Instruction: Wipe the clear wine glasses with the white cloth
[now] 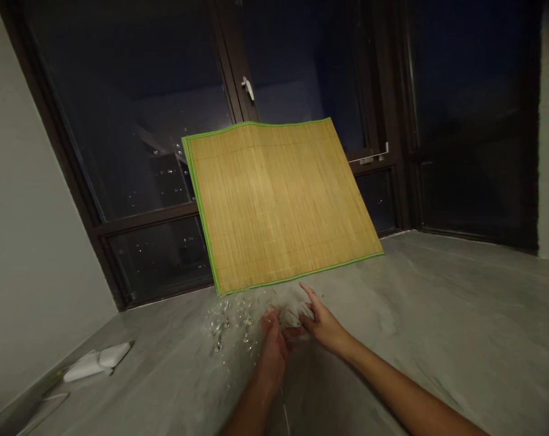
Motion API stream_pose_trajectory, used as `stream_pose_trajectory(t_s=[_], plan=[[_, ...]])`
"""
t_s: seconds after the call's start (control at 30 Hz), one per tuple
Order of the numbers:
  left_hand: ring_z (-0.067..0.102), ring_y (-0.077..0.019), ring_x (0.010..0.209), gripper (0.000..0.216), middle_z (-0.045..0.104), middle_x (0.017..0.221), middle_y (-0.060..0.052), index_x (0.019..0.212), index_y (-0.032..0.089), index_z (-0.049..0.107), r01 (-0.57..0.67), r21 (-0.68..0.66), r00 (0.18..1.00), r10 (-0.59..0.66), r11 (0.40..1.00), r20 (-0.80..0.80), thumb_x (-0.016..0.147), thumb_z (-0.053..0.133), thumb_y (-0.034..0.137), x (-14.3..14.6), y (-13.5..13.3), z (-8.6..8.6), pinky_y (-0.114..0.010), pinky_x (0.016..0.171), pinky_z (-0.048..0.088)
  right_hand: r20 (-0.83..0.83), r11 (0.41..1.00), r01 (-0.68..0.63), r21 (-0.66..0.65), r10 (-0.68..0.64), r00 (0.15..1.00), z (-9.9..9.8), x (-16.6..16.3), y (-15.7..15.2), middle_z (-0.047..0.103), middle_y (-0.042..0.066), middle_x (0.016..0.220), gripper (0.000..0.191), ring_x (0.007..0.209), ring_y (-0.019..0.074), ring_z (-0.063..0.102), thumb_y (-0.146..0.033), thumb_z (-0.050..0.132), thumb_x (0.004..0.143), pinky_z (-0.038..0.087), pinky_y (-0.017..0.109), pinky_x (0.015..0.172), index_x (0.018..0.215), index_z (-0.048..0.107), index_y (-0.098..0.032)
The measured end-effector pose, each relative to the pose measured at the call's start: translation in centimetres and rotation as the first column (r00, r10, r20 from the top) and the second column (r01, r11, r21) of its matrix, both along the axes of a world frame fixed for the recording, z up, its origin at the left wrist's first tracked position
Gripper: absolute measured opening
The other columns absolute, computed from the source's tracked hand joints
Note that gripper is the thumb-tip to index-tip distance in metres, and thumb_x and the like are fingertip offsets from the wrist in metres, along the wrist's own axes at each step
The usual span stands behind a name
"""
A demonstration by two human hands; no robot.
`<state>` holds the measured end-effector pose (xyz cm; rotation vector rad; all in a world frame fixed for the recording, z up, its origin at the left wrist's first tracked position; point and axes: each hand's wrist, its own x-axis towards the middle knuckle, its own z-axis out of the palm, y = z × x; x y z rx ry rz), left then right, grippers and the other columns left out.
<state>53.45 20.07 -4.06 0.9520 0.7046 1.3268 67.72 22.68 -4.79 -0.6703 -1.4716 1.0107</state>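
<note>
Close together over the grey marbled surface, both hands meet at a small whitish bundle [292, 313], blurred and of a kind I cannot make out. My left hand [274, 339] is closed at the bundle's left side. From the right, my right hand [322, 324] grips it between thumb and curled fingers, with the index finger pointing forward. Clear, shiny beads [224, 327] lie scattered just left of my left hand. Behind the hands stands a bamboo mat [283, 200] with green edging, leaning against the window, its lower edge close to my right fingertip.
A white folded bundle with a strap [97, 361] lies at the left on the grey surface [438, 303], with a pale cord [51, 402] near it. Dark-framed windows [120, 121] with a white handle [248, 89] rise behind. A pale wall [29, 181] borders the left side.
</note>
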Motion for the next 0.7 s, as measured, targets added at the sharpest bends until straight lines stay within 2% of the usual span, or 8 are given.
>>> stream_pose_trajectory(t_s=[0.13, 0.27, 0.4, 0.5, 0.57, 0.7], plan=[[0.068, -0.0154, 0.072, 0.056, 0.063, 0.119, -0.008, 0.120, 0.024, 0.048, 0.146, 0.023, 0.989, -0.145, 0.989, -0.010, 0.080, 0.058, 0.063, 0.4, -0.7, -0.1, -0.020, 0.043, 0.033, -0.042, 0.990, -0.092, -0.108, 0.088, 0.995, 0.0, -0.2, -0.4, 0.067, 0.006, 0.103, 0.094, 0.072, 0.0160, 0.063, -0.029, 0.063, 0.077, 0.051, 0.029, 0.063, 0.152, 0.007, -0.023], [0.066, -0.0156, 0.066, 0.057, 0.067, 0.107, -0.008, 0.124, 0.024, 0.049, 0.165, -0.011, 0.986, -0.165, 0.986, 0.007, 0.084, 0.051, 0.064, 0.5, -1.0, -0.4, -0.020, 0.042, 0.033, -0.045, 0.978, -0.145, -0.152, 0.140, 0.989, -0.4, -0.2, -0.4, 0.066, 0.008, 0.112, 0.097, 0.070, 0.0152, 0.063, -0.029, 0.067, 0.074, 0.049, 0.025, 0.055, 0.153, 0.010, -0.027], [0.065, -0.0170, 0.058, 0.070, 0.068, 0.090, -0.006, 0.139, 0.026, 0.037, 0.180, -0.075, 0.984, -0.179, 0.981, 0.021, 0.085, 0.042, 0.070, 0.5, -0.8, -1.2, -0.022, 0.042, 0.035, -0.045, 0.967, -0.143, -0.210, 0.136, 0.990, -1.3, -0.7, -0.4, 0.065, 0.008, 0.118, 0.098, 0.050, 0.0079, 0.055, -0.023, 0.067, 0.070, 0.037, 0.017, 0.038, 0.151, 0.013, -0.034], [0.066, -0.0190, 0.058, 0.077, 0.066, 0.088, -0.004, 0.145, 0.029, 0.026, 0.211, -0.121, 0.977, -0.206, 0.970, 0.058, 0.083, 0.036, 0.075, 0.5, -0.6, -1.7, -0.024, 0.044, 0.039, -0.050, 0.959, -0.133, -0.252, 0.125, 0.991, -1.7, -0.9, -0.5, 0.064, 0.009, 0.121, 0.101, 0.038, 0.0034, 0.048, -0.020, 0.067, 0.067, 0.031, 0.016, 0.032, 0.151, 0.014, -0.038], [0.065, -0.0187, 0.057, 0.080, 0.066, 0.088, -0.004, 0.144, 0.031, 0.027, 0.255, -0.142, 0.966, -0.245, 0.956, 0.084, 0.081, 0.033, 0.079, 0.5, -0.5, -1.9, -0.026, 0.046, 0.042, -0.071, 0.951, -0.143, -0.273, 0.128, 0.989, -1.7, -1.0, -0.6, 0.066, 0.008, 0.116, 0.103, 0.036, 0.0038, 0.049, -0.019, 0.066, 0.066, 0.032, 0.016, 0.031, 0.151, 0.012, -0.038], [0.061, -0.0179, 0.055, 0.075, 0.066, 0.079, -0.004, 0.130, 0.027, 0.047, 0.349, -0.150, 0.937, -0.341, 0.925, 0.077, 0.079, 0.036, 0.080, 0.3, -0.2, -1.8, -0.027, 0.048, 0.042, -0.115, 0.935, -0.183, -0.302, 0.155, 0.981, -1.8, -1.4, -0.7, 0.069, -0.002, 0.085, 0.105, 0.034, 0.0070, 0.051, -0.020, 0.065, 0.064, 0.036, 0.017, 0.033, 0.151, 0.008, -0.035]])
